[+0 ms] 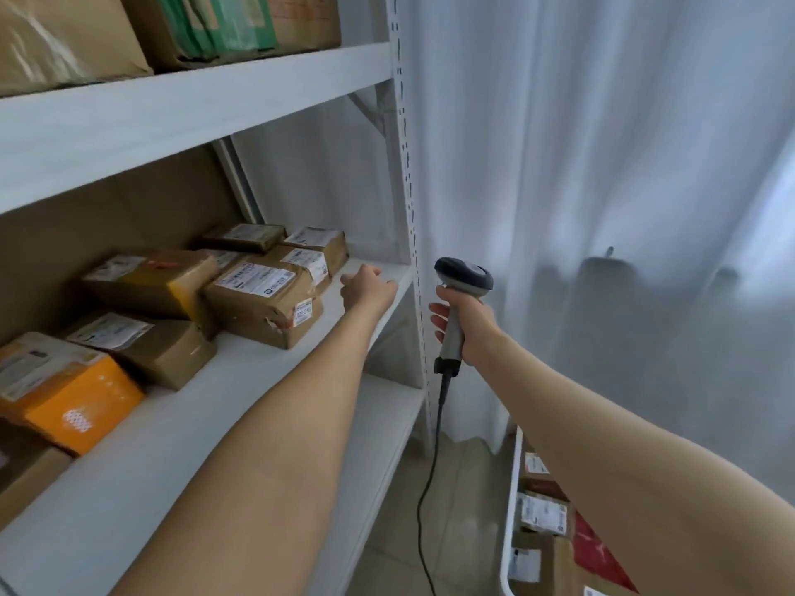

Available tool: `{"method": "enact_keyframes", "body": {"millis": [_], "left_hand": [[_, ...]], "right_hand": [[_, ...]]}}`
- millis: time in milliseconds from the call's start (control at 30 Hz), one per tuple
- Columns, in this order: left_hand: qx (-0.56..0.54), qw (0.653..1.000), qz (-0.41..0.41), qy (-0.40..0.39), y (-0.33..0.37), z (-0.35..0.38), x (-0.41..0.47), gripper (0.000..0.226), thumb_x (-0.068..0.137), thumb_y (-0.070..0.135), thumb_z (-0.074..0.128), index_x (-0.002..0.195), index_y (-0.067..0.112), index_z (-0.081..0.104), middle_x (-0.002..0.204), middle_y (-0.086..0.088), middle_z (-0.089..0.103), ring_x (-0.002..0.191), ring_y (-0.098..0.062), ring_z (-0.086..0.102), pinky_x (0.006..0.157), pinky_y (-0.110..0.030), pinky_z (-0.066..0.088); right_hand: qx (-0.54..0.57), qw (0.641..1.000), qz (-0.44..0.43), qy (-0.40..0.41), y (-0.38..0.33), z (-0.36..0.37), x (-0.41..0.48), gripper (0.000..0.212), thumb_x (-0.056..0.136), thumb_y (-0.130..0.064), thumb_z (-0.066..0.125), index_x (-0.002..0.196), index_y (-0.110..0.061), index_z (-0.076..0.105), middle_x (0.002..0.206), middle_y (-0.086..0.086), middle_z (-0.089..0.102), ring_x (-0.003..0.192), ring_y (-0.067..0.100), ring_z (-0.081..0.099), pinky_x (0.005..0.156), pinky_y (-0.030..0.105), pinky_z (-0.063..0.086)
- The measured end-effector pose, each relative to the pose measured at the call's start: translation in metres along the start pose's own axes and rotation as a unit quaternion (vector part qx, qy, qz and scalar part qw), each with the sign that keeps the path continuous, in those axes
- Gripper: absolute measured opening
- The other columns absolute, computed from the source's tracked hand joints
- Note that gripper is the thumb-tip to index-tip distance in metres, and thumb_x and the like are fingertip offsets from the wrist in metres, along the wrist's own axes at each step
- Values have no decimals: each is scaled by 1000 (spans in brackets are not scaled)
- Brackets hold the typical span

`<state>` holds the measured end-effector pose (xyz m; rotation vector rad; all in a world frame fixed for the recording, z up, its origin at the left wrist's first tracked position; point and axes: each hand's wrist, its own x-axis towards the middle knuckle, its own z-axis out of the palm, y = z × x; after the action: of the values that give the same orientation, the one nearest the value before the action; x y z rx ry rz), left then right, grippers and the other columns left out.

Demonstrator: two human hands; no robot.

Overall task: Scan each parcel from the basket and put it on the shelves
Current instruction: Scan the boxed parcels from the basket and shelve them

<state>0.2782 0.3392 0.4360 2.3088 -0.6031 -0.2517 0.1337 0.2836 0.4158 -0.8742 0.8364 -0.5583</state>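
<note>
My right hand (466, 324) grips the handle of a grey barcode scanner (462, 279), held upright beside the shelf post, its black cable hanging down. My left hand (365, 288) reaches over the middle white shelf (241, 380) with relaxed fingers and holds nothing, just right of a stack of brown cardboard parcels (266, 294). More parcels lie along the shelf to the left, among them an orange box (73, 397). The white basket (514, 501) at the lower right holds several labelled parcels (544, 511), partly hidden by my right forearm.
An upper shelf (185, 101) carries large brown boxes and a green-taped one (232, 23). The perforated white shelf post (408, 200) stands between my hands. White curtains (602, 165) hang to the right. Tiled floor (456, 509) shows below.
</note>
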Motion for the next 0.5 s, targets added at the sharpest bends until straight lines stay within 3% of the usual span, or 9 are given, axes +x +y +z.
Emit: {"method": "enact_keyframes", "body": {"millis": [100,267,500], "left_hand": [[14,999,18,-39,23,32,-18,40,91,22,54,130,16,52,137,-13,34,119,-31,46,81,-29,37],[40,993,50,-98,64,88,-56,41,88,22,54,129,19,54,139,-14,34,125,-33,42,98,-35,40],[49,984,84,-149,125,178,-128,44,89,22,53,132,17,53,140,-16,32,126,-35,38,99,-37,40]], "right_hand": [[23,999,-4,32,-6,-42,-12,10,85,-20,72,87,-16,63,77,4,68,64,15,60,64,29,46],[46,995,-23,88,-15,-114,-31,10,86,-20,71,87,-17,62,78,5,67,64,15,59,63,30,44],[80,987,-27,135,-25,-234,-56,15,86,-23,71,94,-17,61,79,6,68,65,17,59,65,32,44]]}}
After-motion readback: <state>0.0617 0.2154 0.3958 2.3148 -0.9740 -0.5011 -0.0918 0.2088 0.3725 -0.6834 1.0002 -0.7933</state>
